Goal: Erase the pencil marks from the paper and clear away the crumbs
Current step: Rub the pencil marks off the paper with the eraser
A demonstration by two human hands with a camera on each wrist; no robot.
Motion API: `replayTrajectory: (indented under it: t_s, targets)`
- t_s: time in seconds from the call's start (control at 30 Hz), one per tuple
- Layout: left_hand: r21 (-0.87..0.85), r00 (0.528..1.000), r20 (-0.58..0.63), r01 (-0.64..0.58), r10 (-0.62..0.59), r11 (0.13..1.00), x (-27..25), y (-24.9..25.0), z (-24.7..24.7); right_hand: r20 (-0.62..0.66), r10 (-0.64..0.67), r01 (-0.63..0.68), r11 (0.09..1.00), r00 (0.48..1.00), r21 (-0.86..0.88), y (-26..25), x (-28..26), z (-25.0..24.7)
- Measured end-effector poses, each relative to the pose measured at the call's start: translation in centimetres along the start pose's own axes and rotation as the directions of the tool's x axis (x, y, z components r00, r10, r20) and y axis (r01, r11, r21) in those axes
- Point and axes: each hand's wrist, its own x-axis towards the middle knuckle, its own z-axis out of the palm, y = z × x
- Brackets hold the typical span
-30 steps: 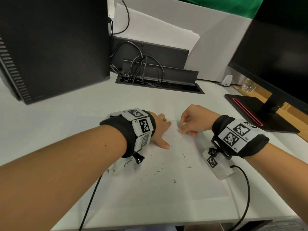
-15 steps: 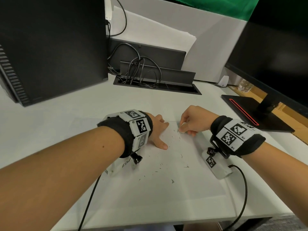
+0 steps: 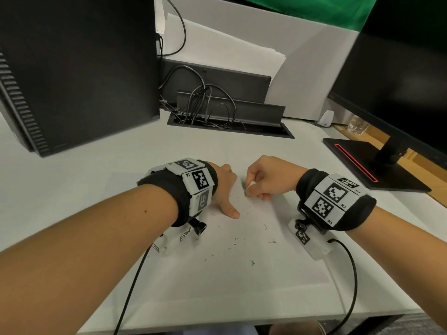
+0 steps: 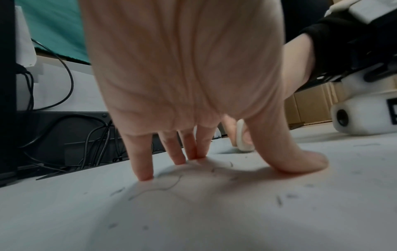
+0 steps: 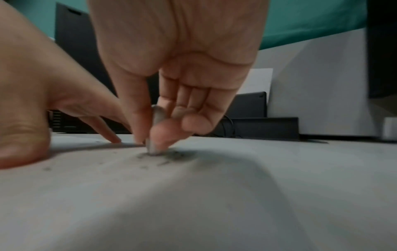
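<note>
Right hand: pinched the eraser, now slid slightly leftward, rubbing a grey smudge.
Left hand: stayed flat, fingers straight, pinning the paper.
Crumbs: scattered nearer than the pinch (uncleared; erasing ongoing).

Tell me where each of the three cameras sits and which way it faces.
Head: worn above, looking forward and down at the paper; both forearms show.
Left wrist: low under the wrist, looking along the left hand pressing on the paper.
Right wrist: low, looking along the right hand pinching the eraser.
Shared: all show the crumbs; the left wrist view also catches the eraser.
</note>
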Motion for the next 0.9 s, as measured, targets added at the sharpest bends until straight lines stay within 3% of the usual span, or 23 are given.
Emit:
replayTrajectory:
  t_s: [0.17, 0.27, 0.4, 0.5, 0.63, 0.73, 0.8, 0.9]
  targets:
    - [0.005, 1.0, -0.011, -0.009, 0.009, 1.0, 0.2, 0.0, 0.1, -0.067, 0.021, -0.023, 0.999, 0.998, -0.028, 0.2, 0.0, -0.1]
    - [0.017, 1.0, -0.012, -0.002, 0.002, 1.0, 0.2, 0.0, 0.1, 0.005, -0.001, 0.001, 1.0, 1.0, 0.019, 0.0, -0.2, 0.1]
    - [0.013, 1.0, 0.0, -0.004, 0.004, 1.0, -0.1, 0.2, -0.1, -0.05, 0.068, -0.068, 0.998, 0.996, 0.003, 0.6, -0.3, -0.4]
    - [0.028, 1.0, 0.003, 0.007, -0.008, 1.0, -0.1, 0.3, -0.1, 0.016, 0.049, -0.05, 0.998, 0.999, 0.029, 0.4, -0.7, 0.0]
    - [0.05, 1.0, 0.013, 0.018, -0.019, 0.999, -0.3, 0.3, -0.1, -0.101, 0.102, -0.108, 0.993, 0.99, -0.05, 1.5, -0.9, -0.7]
    - [0.072, 0.999, 0.013, 0.049, -0.05, 0.996, -0.4, 0.2, -0.1, -0.126, 0.125, -0.121, 0.992, 0.984, 0.032, 2.0, -1.1, -1.2]
    - [0.07, 0.998, 0.027, 0.05, -0.052, 0.996, -0.5, 0.1, -0.2, -0.097, 0.13, -0.126, 0.991, 0.987, 0.049, 1.9, -1.4, -1.2]
    - [0.074, 0.998, 0.04, 0.045, -0.048, 0.996, -0.6, -0.1, -0.2, 0.064, 0.099, -0.102, 0.994, 0.993, 0.049, 1.4, -1.9, -0.6]
